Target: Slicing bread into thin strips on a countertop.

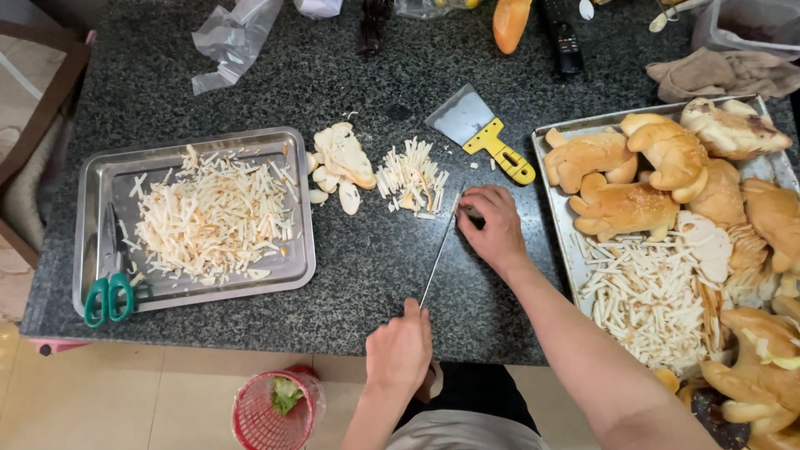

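Knife [439, 254], long and thin-bladed, lies across the speckled granite counter [367, 83]; the left hand [400, 350] grips its handle, the right hand [493, 225] curls over the tip. Pale bread sticks [411, 177] lie just beyond, beside a metal scraper [479, 129].

knife [439, 254] | long thin blade | lying flat on dark counter

The worktop [350, 275] is speckled dark polished stone. At nine o'clock, a tray [296, 271] of shiny metal. The knife [439, 254] blade is bright steel. At twelve, a scraper [462, 117] with dull metal blade, glossy yellow plastic handle.
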